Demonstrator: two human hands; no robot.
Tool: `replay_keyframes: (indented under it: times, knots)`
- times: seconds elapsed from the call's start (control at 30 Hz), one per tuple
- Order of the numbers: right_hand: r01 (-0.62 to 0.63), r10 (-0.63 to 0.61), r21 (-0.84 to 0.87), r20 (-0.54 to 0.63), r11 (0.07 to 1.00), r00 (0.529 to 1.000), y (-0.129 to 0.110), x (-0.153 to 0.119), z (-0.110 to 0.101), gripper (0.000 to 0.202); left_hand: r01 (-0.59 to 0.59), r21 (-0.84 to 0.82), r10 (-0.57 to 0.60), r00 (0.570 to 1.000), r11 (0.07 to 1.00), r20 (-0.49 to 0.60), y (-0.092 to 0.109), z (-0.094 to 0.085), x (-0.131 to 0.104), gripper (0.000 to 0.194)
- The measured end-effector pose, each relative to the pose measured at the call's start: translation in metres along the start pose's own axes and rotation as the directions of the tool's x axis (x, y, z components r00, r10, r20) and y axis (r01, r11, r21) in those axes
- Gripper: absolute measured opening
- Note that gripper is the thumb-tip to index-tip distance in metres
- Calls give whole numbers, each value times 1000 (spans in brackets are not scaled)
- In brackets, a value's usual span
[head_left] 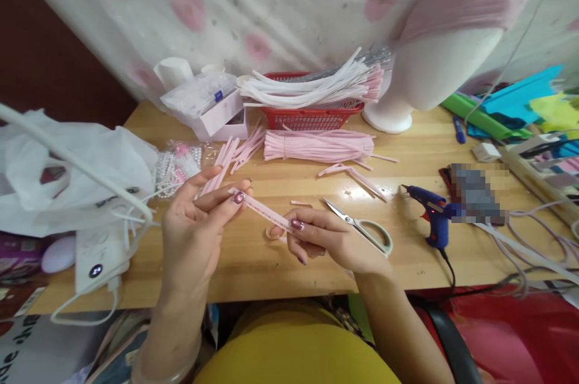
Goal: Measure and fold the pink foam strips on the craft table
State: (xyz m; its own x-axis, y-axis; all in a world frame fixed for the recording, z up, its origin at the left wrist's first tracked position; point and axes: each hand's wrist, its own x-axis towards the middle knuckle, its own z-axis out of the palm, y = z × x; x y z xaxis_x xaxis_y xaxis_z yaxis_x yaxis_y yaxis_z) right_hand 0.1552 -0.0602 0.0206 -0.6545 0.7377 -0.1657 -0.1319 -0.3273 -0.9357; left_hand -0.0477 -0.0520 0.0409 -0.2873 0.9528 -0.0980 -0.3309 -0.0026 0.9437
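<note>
A narrow white measuring tape (266, 211) with red markings is stretched between my hands above the table. My left hand (194, 218) pinches its end between thumb and forefinger, the other fingers raised. Whether a pipe cleaner lies along the tape there, I cannot tell. My right hand (323, 233) grips the tape lower down, and a curled loop of it shows beneath the fingers. Just beyond that wrist, partly covered by it, lie scissors (357, 224) with pale handles. Short cut pink pipe cleaners (225, 161) lie behind my left hand.
A bundle of pink pipe cleaners (319, 146) lies before a red basket (312, 119) heaped with white ones. On the right are a blue glue gun (434, 215), its cord and a foam head (429, 64). Bagged beads (176, 167) and a white lamp arm (76, 158) are left.
</note>
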Motion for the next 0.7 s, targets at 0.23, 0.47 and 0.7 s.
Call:
replay_keyframes:
  times: [0.23, 0.47, 0.7]
  knots:
    - [-16, 13, 73, 41, 997, 999, -3, 1, -5, 27, 13, -14, -13, 1000, 1000, -28, 0, 4, -2, 50]
    - [-29, 22, 72, 96, 997, 995, 1, 1, -10, 28, 19, -23, -20, 1000, 1000, -12, -2, 3, -1, 49]
    - [-27, 23, 44, 86, 999, 996, 3, 0, -11, 29, 38, -51, -40, 999, 998, -26, -2, 5, -3, 45]
